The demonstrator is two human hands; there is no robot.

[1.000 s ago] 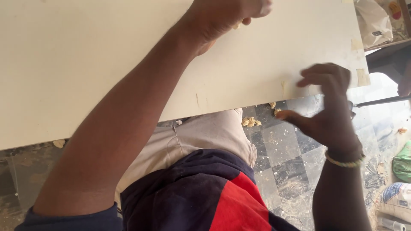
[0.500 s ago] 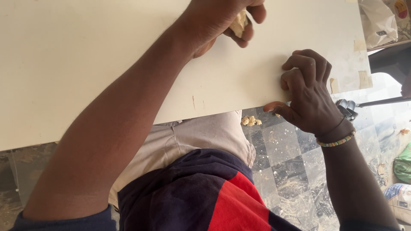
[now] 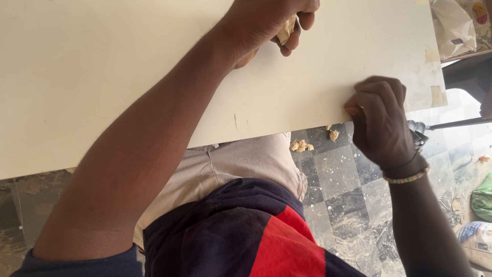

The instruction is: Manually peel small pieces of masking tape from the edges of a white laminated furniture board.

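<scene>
1. Two hands work at one cream board.
2. Fingers of the left hand are curled shut around a small tan scrap, pressed on the board near its far part.
3. Fingers of the right hand are bent closed at the board's near edge; whether they hold something, I cannot tell.
4. Tan crumbs lie on the checkered floor below this edge.
5. A beaded bracelet sits on the right wrist.
</scene>
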